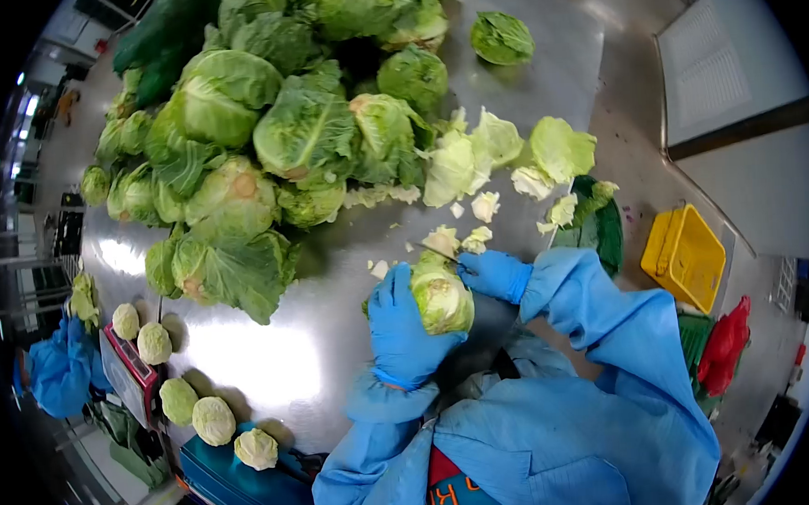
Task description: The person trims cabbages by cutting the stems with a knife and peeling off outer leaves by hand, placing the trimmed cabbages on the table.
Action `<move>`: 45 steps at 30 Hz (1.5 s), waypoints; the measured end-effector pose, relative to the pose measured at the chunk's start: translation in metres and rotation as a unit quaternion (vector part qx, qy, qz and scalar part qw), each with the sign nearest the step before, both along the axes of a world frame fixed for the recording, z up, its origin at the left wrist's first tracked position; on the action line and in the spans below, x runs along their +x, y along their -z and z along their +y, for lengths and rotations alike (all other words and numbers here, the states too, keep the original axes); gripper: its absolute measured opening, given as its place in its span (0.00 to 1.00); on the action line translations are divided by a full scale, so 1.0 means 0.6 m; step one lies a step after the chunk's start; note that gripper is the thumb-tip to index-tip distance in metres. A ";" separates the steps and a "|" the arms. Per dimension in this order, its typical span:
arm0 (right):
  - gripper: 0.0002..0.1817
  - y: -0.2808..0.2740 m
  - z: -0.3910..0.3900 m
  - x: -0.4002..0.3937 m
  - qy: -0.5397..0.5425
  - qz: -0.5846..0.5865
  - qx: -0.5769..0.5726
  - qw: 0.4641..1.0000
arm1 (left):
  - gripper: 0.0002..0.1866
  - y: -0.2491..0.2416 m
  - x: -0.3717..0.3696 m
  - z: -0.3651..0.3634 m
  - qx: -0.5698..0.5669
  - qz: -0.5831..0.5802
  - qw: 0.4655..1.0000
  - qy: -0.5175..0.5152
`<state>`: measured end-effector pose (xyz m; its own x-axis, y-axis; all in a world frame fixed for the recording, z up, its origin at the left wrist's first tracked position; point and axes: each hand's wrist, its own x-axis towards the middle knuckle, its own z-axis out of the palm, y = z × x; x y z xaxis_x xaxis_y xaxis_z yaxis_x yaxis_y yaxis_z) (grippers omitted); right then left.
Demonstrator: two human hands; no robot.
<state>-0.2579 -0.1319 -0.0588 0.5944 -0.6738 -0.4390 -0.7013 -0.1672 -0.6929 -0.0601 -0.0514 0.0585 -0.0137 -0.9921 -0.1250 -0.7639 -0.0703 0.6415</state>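
A partly trimmed cabbage [444, 301] rests near the front edge of the steel table. My left hand [404, 326], in a blue glove, is wrapped around its left side. In my blue-gloved right hand [493, 275] is a knife [434, 249], its thin blade lying across the cabbage's stem end; the handle is hidden in my fingers. Small cut pieces [477, 239] lie just beyond the cabbage. Farther back are loose pale leaves [459, 163] and another trimmed leaf [562, 149].
Untrimmed cabbages [307, 130] are heaped at the back left, and one cabbage [501, 38] sits alone at the back. Several trimmed heads [214, 421] line the left edge by a red scale [129, 377]. A yellow crate [684, 258] stands at right. Someone in blue [61, 366] is at far left.
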 end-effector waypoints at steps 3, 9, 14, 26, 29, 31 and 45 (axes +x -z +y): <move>0.14 -0.033 -0.001 0.004 0.076 -0.030 -0.069 0.994 | 0.62 0.028 0.057 0.023 -0.035 0.125 0.992 -0.001; 0.19 -0.091 -0.112 0.045 -0.168 -0.030 -0.405 0.898 | 0.65 0.047 0.090 0.105 -0.018 0.175 0.974 -0.143; 0.25 -0.030 -0.187 0.039 -0.103 0.022 -0.299 0.948 | 0.61 0.021 0.041 0.086 -0.027 0.083 0.970 -0.227; 0.28 -0.012 0.051 -0.259 0.058 0.114 -0.388 0.913 | 0.65 0.034 0.042 0.114 0.003 0.174 0.924 -0.340; 0.28 -0.017 0.107 -0.304 0.112 0.156 -0.419 0.887 | 0.65 0.056 0.051 0.129 -0.055 0.326 0.891 -0.313; 0.25 -0.037 0.107 -0.274 0.118 0.090 -0.445 0.883 | 0.64 0.069 0.061 0.139 -0.072 0.365 0.893 -0.251; 0.33 -0.079 0.087 0.073 0.027 -0.057 -0.156 0.986 | 0.67 0.038 -0.028 0.102 -0.058 -0.090 0.971 -0.212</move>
